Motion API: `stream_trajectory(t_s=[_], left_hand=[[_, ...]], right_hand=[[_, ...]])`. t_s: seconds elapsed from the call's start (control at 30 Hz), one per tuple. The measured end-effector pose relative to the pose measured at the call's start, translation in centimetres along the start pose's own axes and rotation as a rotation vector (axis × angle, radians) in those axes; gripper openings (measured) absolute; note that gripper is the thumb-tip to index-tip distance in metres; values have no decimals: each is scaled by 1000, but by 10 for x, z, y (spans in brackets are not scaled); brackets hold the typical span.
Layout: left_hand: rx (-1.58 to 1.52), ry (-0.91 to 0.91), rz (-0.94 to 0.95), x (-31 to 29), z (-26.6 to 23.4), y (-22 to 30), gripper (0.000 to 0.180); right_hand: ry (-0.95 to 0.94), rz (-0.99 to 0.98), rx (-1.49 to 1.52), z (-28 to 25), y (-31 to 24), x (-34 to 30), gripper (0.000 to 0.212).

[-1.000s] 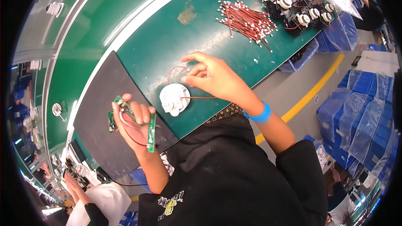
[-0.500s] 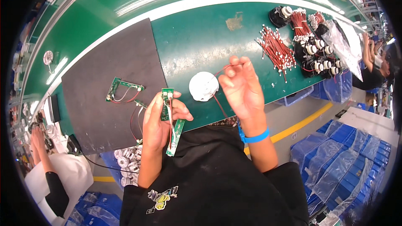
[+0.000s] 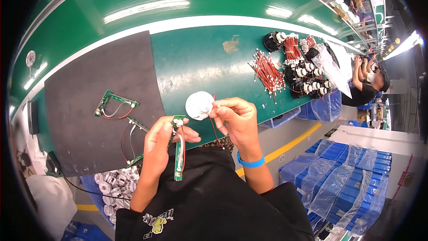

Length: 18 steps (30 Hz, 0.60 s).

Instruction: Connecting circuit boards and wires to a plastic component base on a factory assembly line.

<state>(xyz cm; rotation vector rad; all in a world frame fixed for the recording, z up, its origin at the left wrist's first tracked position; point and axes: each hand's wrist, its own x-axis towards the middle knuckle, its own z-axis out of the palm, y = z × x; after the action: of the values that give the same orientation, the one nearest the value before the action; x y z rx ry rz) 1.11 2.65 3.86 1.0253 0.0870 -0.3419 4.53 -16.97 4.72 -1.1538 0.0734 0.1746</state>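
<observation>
My left hand (image 3: pixel 158 140) is closed around a narrow green circuit board (image 3: pixel 179 169), which stands upright with red and white wires along it. The upper end of the board shows between thumb and fingers. To the right, my right hand (image 3: pixel 236 118) pinches thumb and fingertips at the right edge of a white round part (image 3: pixel 197 103). A thin dark red wire (image 3: pixel 215 130) hangs below that part, and a short red piece shows above the fingertips. Whether a wire is also inside the pinch is hidden.
On the black mat (image 3: pixel 107 53) lie more wired circuit boards (image 3: pixel 104 102). A pile of red wires (image 3: pixel 269 76) and several black parts with white rings (image 3: pixel 307 82) lie at the right. Blue bins (image 3: pixel 343 174) stand beyond; white round parts (image 3: pixel 111 187) fill a container at lower left.
My right hand has come down and left from holding a red wire out in the air to the white round part's edge. The whole view has shifted. My left hand keeps the board.
</observation>
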Motion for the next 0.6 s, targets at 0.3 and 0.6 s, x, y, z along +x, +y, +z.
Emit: stream_trajectory(t_s=[0.3,0.6], left_hand=[[-60,-64,-132,7,7,-7,32],[-42,-13,-165,10,10,-22,28]], right_hand=[[-51,-427,-887,21,-3,-12,11],[-75,-700,-1325,27,-16,-12,10]])
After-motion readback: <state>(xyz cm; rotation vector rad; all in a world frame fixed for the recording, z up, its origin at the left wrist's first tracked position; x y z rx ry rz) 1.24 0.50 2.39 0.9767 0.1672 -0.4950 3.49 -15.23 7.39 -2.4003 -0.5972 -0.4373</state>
